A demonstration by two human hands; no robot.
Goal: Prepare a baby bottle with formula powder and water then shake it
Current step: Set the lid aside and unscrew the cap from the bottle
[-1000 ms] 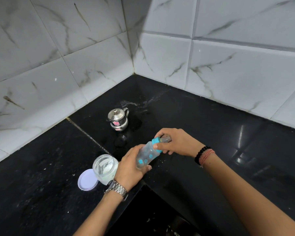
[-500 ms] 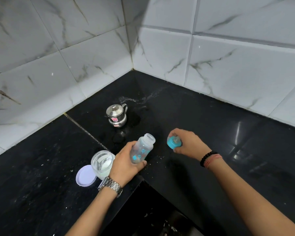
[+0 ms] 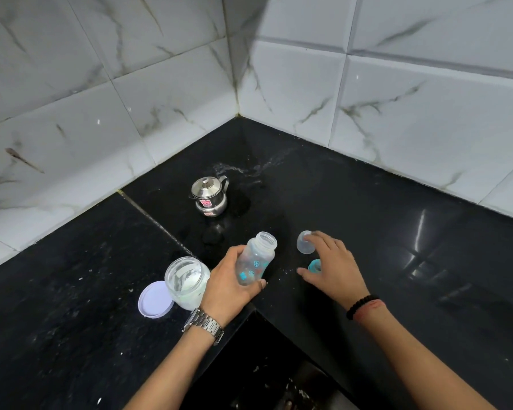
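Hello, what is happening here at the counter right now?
A person is preparing a baby bottle. The left hand grips the open bottle, tilted, with nothing visible inside. The right hand rests over the blue teat ring, its fingers touching the clear cap. An open powder jar, its lid and a steel pot stand nearby.

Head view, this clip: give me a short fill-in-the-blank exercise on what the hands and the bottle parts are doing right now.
1. The baby bottle, its neck open, is held by the ____ hand.
2. The right hand is over the teal collar and touches the clear ____.
3. The open jar of powder stands beside its white ____.
4. Behind the bottle stands a small ____ pot with its lid on.

Missing words: left; cap; lid; steel
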